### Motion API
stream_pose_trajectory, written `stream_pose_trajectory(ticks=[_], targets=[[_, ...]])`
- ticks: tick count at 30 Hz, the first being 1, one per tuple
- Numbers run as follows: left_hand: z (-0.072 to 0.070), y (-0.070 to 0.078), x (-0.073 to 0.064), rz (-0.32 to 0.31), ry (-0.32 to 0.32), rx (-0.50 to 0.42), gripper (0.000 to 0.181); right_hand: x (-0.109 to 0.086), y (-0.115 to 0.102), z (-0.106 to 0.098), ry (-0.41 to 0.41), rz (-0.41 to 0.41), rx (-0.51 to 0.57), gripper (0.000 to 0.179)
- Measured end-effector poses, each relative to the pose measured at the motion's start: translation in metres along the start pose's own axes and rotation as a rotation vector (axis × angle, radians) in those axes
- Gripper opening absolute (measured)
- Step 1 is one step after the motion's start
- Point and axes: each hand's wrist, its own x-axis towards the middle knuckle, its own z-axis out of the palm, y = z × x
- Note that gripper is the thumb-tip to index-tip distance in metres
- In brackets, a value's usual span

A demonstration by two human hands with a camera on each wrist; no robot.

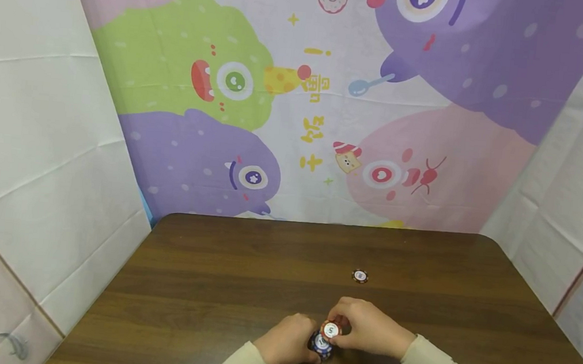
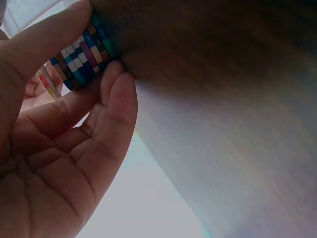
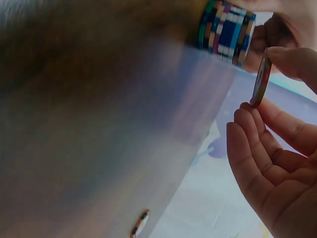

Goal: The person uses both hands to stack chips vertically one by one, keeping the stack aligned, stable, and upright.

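A short stack of poker chips [image 1: 322, 346] stands on the table, a blue-and-white one uppermost. Thumb and fingers of my left hand [image 1: 289, 339] grip its sides; in the left wrist view the layered blue, white, purple and green chip edges [image 2: 81, 59] show between them. My right hand [image 1: 369, 329] pinches a single red poker chip [image 1: 331, 330] by its rim, its white centre marked 5. In the right wrist view this red chip [image 3: 261, 82] is apart from the stack [image 3: 228, 32], held a little above it.
Farther back on the brown wooden table [image 1: 242, 270] lies one dark poker chip [image 1: 360, 276] with a white centre. A printed cartoon cloth [image 1: 290, 193] hangs behind the table's far edge, and pale cloth walls [image 1: 44, 97] rise at both sides.
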Motion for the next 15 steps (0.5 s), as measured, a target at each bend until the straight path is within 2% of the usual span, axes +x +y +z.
stream_pose_trajectory(ticks=[8,15], targets=[[0.0,0.0,0.0,-0.007,-0.023,-0.028,0.028,0.0,-0.003,0.009,-0.032,-0.006,0.038,0.019],[-0.001,0.001,0.0,0.004,-0.009,-0.014,0.028,-0.001,-0.008,0.014,-0.035,-0.018,0.047,0.02]])
